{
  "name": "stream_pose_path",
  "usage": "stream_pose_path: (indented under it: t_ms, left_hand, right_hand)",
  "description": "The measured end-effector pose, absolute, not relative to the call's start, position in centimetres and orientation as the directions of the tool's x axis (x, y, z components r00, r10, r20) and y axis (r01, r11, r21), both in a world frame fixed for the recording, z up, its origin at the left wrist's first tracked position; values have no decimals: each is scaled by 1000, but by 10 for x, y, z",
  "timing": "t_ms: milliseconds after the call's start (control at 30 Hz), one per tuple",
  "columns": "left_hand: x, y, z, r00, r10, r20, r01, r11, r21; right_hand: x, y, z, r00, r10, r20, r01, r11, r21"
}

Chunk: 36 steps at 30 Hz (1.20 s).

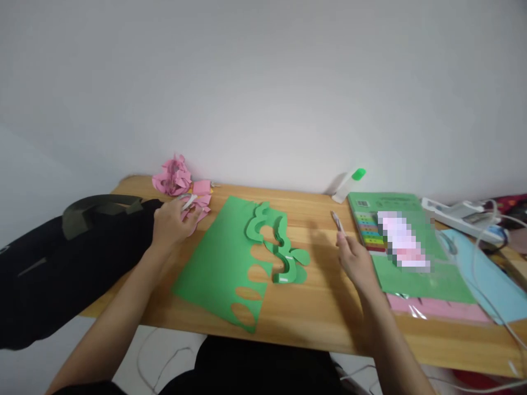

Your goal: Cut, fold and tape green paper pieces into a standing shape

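Note:
My left hand (175,219) is at the back left of the table, its fingers closed around a white curved thing (189,202) whose kind I cannot make out. Pink paper pieces (202,203) lie just under and beyond it. My right hand (354,258) grips a slim pen (336,221), its tip pointing away from me. Between the hands rests a green paper sheet (218,258) with oval holes cut along its right side. Curled green paper cut-outs (284,249) are piled on the sheet's right edge and the wood beside it.
A crumpled pink paper heap (173,175) sits at the back left, near a black bag (82,258). A white glue tube with a green cap (348,186) leans on the wall. At right are a green paper pack (424,285), blue paper (494,280) and a power strip (465,216) with cables.

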State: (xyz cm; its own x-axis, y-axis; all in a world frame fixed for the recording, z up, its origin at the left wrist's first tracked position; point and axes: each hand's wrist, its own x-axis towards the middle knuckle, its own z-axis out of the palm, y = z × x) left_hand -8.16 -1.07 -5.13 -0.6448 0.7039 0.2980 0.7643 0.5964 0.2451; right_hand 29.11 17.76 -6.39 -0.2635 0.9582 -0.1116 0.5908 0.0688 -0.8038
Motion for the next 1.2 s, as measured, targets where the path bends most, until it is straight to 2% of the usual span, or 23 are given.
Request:
stream_pose_path:
  t_ms: [33, 100, 200, 267, 367, 500, 567, 633, 767, 833, 967, 1067, 1200]
  left_hand:
    - [-84, -11, -58, -636, 721, 274, 771, 596, 222]
    - [-85, -11, -68, -616, 757, 218, 787, 583, 199]
    - [-83, -17, -74, -609, 775, 171, 793, 584, 174]
    - [-81, -26, -75, -613, 762, 209, 790, 588, 171]
    - [-78, -42, -73, -619, 728, 294, 785, 577, 225]
    - [-73, -56, -69, -633, 652, 418, 768, 460, 445]
    - [-74, -53, -65, -644, 617, 452, 754, 416, 508]
    - [-79, -45, -61, -649, 632, 424, 753, 453, 477]
    - [-92, -19, -62, -629, 740, 237, 768, 544, 339]
    - [-98, -12, -68, -609, 769, 196, 779, 532, 333]
    - [-101, -22, -81, -547, 804, 231, 815, 449, 367]
    - [-99, -36, -84, -576, 783, 235, 803, 488, 344]
    - [-86, -42, -84, -629, 761, 161, 756, 551, 352]
  right_hand:
    - [289, 179, -70, -245, 964, -102, 706, 105, -700]
    - [284, 180, -76, -224, 969, -105, 835, 136, -534]
    - [280, 178, -75, -226, 964, -139, 892, 147, -428]
    - [279, 177, -74, -217, 963, -158, 912, 142, -385]
    - [280, 178, -75, -210, 963, -167, 924, 140, -356]
    - [279, 179, -78, -198, 963, -184, 935, 129, -329]
    - [279, 178, -79, -205, 963, -176, 935, 140, -325]
    - [279, 178, -79, -219, 962, -165, 932, 156, -327]
    - [279, 177, -77, -216, 960, -178, 934, 150, -323]
    - [280, 177, -76, -215, 959, -185, 935, 147, -322]
    - [278, 175, -77, -218, 962, -162, 938, 161, -307]
    - [276, 172, -79, -191, 975, -117, 953, 155, -261]
    - [274, 168, -81, -187, 977, -99, 961, 162, -223]
